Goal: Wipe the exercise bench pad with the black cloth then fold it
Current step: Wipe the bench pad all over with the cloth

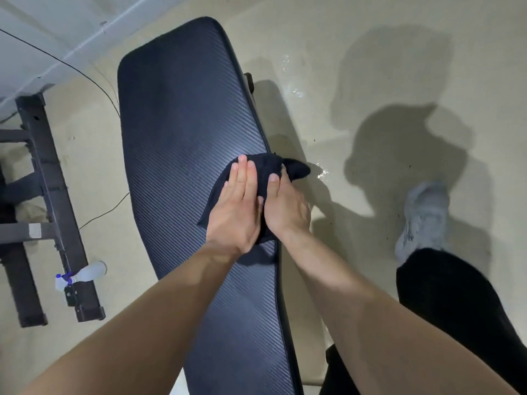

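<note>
Currently a long dark navy padded bench top with a ribbed carbon-weave texture (182,132) is seen running from the near edge up toward the far wall, over a pale beige floor (328,47). A crumpled black cloth (268,166) is pressed onto the pad at its right edge, roughly mid-length, with one pointed corner hanging off past the edge over the floor

Left hand (239,206) is laid flat, palm down, on the cloth; its fingers (242,169) are held straight and together, nothing is gripped, the cloth is only pinned. Right hand (285,206) is placed just beside it, touching at the thumb side, on the pad's right edge; its fingers (275,178) are curled over the cloth's right part. Whether the cloth is actually pinched there cannot be told, as the fingertips are partly hidden in the fabric

A dark metal rack frame (54,212) is seen on the floor to the left, well apart from the pad. A clear plastic spray bottle with a blue and white nozzle (82,276) is lying against the frame's lower rail. A thin black cable (94,81) is trailed across the floor behind the frame. A grey sneaker (425,218) and a black trouser leg (456,309) are visible on the right, with shadows cast on the floor
</note>
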Action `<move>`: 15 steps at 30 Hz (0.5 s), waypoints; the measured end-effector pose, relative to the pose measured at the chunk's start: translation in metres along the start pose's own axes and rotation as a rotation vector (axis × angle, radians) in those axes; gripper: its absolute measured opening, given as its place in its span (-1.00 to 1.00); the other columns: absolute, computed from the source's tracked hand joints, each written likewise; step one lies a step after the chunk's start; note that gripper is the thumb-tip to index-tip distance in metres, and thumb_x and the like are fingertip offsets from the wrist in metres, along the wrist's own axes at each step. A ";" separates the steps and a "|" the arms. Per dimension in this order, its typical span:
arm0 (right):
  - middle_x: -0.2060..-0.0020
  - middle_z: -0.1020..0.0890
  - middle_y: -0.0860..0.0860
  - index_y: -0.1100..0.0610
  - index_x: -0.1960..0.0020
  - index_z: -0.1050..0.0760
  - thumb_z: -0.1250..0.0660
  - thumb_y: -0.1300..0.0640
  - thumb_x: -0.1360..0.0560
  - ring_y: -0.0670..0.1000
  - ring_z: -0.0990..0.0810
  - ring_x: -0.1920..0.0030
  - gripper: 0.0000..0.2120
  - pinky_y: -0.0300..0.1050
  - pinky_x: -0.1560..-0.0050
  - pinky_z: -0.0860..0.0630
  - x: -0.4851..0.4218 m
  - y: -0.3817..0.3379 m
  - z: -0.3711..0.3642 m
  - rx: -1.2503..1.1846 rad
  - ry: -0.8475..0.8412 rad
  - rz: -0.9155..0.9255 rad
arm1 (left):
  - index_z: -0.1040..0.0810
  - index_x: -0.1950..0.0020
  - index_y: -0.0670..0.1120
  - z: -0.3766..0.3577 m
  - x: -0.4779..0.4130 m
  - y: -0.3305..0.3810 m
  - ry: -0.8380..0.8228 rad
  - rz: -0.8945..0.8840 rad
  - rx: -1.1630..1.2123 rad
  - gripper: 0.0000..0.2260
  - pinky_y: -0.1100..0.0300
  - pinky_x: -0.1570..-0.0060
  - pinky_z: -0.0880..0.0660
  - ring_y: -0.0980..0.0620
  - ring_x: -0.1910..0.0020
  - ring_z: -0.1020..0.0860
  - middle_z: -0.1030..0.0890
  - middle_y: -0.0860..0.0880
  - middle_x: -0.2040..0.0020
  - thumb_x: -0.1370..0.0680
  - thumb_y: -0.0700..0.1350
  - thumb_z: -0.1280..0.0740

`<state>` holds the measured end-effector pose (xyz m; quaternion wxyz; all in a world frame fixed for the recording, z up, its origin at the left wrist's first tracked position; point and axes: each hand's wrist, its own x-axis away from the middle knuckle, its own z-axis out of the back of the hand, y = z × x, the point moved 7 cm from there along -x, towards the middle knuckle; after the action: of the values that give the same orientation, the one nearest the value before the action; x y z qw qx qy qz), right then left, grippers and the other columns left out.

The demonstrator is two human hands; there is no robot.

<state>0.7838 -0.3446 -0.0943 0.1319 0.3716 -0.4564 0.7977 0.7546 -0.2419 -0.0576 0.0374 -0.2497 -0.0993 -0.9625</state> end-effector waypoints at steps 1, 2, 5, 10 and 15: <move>-0.36 -0.52 0.08 -0.07 -0.59 -0.10 0.15 -0.08 -0.68 0.20 -0.46 -0.34 -0.51 0.11 -0.29 -0.34 -0.009 -0.007 0.002 -0.006 0.009 -0.007 | 0.23 -0.60 -0.14 0.007 -0.011 -0.001 0.014 0.031 0.020 -0.44 0.03 -0.58 0.06 0.00 -0.58 0.27 0.24 -0.09 -0.62 -0.70 -0.04 0.02; -0.32 -0.55 0.07 -0.08 -0.57 -0.14 0.16 -0.09 -0.67 0.20 -0.49 -0.30 -0.51 0.11 -0.27 -0.37 -0.015 -0.013 0.004 -0.007 0.013 -0.001 | 0.24 -0.60 -0.13 0.012 -0.020 -0.003 0.027 0.058 0.032 -0.45 0.05 -0.58 0.08 0.01 -0.58 0.27 0.25 -0.08 -0.62 -0.70 -0.05 0.03; -0.30 -0.56 0.07 -0.07 -0.54 -0.21 0.12 -0.09 -0.67 0.19 -0.51 -0.28 -0.53 0.10 -0.23 -0.39 -0.051 -0.047 0.010 0.012 -0.018 0.034 | 0.25 -0.60 -0.13 0.024 -0.048 -0.009 0.065 0.100 0.048 -0.42 0.05 -0.58 0.09 0.00 -0.59 0.28 0.27 -0.07 -0.61 -0.68 -0.09 -0.01; -0.26 -0.57 0.10 -0.02 -0.50 -0.27 0.12 -0.11 -0.67 0.20 -0.51 -0.25 -0.52 0.07 -0.15 -0.38 -0.114 -0.107 0.014 0.028 -0.052 0.036 | 0.25 -0.60 -0.13 0.056 -0.105 -0.030 0.126 0.242 0.101 -0.37 0.07 -0.57 0.13 0.01 -0.58 0.29 0.30 -0.06 -0.61 -0.67 -0.10 -0.07; -0.30 -0.55 0.09 0.01 -0.54 -0.21 0.10 -0.12 -0.68 0.17 -0.46 -0.33 -0.51 0.08 -0.26 -0.37 -0.163 -0.158 0.012 0.044 -0.043 0.046 | 0.22 -0.61 -0.14 0.094 -0.162 -0.060 0.151 0.277 0.114 -0.45 0.06 -0.57 0.12 0.00 -0.59 0.26 0.26 -0.08 -0.62 -0.70 -0.08 0.02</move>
<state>0.9886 -0.2468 -0.1072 0.0955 0.3809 -0.4496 0.8023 0.9328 -0.1599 -0.0666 0.1911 -0.1855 -0.1151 -0.9570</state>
